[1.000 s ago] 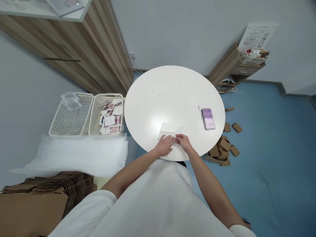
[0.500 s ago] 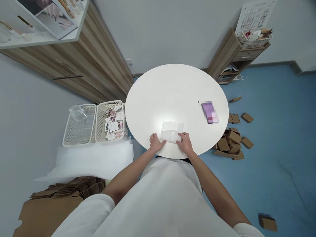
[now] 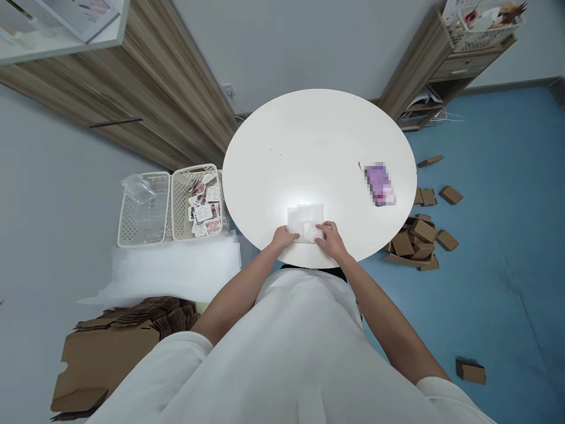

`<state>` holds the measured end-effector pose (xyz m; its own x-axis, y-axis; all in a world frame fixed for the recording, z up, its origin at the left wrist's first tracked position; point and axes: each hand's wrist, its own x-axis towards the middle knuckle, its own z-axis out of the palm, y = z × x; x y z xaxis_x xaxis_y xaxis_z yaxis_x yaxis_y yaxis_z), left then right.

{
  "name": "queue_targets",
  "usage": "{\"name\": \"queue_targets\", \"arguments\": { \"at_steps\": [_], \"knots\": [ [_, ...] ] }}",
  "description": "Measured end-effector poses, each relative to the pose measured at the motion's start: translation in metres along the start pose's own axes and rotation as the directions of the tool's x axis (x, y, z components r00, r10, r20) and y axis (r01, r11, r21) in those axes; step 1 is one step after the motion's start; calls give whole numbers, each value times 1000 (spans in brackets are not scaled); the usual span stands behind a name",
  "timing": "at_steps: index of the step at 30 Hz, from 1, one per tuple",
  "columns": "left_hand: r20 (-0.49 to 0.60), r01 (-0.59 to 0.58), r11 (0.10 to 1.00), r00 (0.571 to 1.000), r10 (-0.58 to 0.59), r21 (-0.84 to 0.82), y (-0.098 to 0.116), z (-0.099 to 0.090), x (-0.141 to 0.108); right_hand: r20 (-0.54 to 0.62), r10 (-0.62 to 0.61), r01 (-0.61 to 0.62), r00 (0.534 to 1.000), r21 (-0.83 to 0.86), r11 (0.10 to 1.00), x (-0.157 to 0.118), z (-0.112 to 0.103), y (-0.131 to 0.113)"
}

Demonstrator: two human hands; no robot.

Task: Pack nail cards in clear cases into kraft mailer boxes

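Note:
A thin white sheet (image 3: pixel 305 215), partly folded over at its near right part, lies close to the front edge of the round white table (image 3: pixel 318 135). Its material looks like soft packing foam, though I cannot be sure. My left hand (image 3: pixel 283 238) grips the sheet's near left corner, thumb on top and pointing inward. On the opposite side, my right hand (image 3: pixel 332 239) has thumb and fingers closed on the folded right part. Whatever may lie under the fold is hidden.
A blurred-out purple item (image 3: pixel 379 184) lies on the table's right. Left of the table stand a basket of printed cards (image 3: pixel 176 206) and a basket with clear plastic (image 3: pixel 123 227). White sheets (image 3: pixel 172 265) and flat cardboard (image 3: pixel 110 359) are below. Small brown boxes (image 3: pixel 415 241) litter the floor.
The left hand's fingers have drawn in from spread to closed at the sheet's left edge. My right hand stays on the fold. The whole view has shifted slightly with my head.

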<state>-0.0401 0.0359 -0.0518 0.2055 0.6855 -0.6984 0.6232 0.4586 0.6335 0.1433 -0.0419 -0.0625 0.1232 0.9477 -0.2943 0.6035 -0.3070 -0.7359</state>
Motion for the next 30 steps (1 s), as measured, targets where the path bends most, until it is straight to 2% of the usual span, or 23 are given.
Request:
{"name": "queue_targets", "arguments": {
  "at_steps": [6, 10, 14, 16, 20, 23, 26, 28, 30],
  "knots": [
    [11, -193, 977, 981, 193, 89, 11, -1, -2, 3, 9, -9, 1000, 19, 1000, 1, 0, 1],
    [-7, -296, 933, 953, 304, 206, 26, 19, -2, 8, -1, 0, 1000, 27, 1000, 5, 1, 1],
    [14, -308, 936, 951, 310, 172, 34, 46, -5, -18, 14, -14, 1000, 30, 999, 7, 2, -2],
    [16, -300, 943, 954, 301, 141, 34, 52, -7, -18, 33, -32, 999, 59, 998, 7, 2, -3],
    [87, -326, 938, 944, 317, 116, 33, 52, -11, 9, 45, -45, 999, 115, 992, 6, 1, -6],
    [148, -378, 911, 923, 356, 168, 35, 51, -13, -34, 63, -59, 997, 90, 994, 7, 2, -6],
    [56, -389, 870, 919, 391, 303, 33, 50, -14, -82, 70, -64, 994, 71, 995, 8, 7, -4],
    [-10, -425, 808, 883, 469, 407, 28, 46, -15, -91, 63, -57, 994, 75, 996, 9, 9, -3],
    [18, -525, 703, 807, 590, 480, 21, 41, -14, -91, 62, -54, 994, 83, 995, 9, 10, -1]
  ]
}}
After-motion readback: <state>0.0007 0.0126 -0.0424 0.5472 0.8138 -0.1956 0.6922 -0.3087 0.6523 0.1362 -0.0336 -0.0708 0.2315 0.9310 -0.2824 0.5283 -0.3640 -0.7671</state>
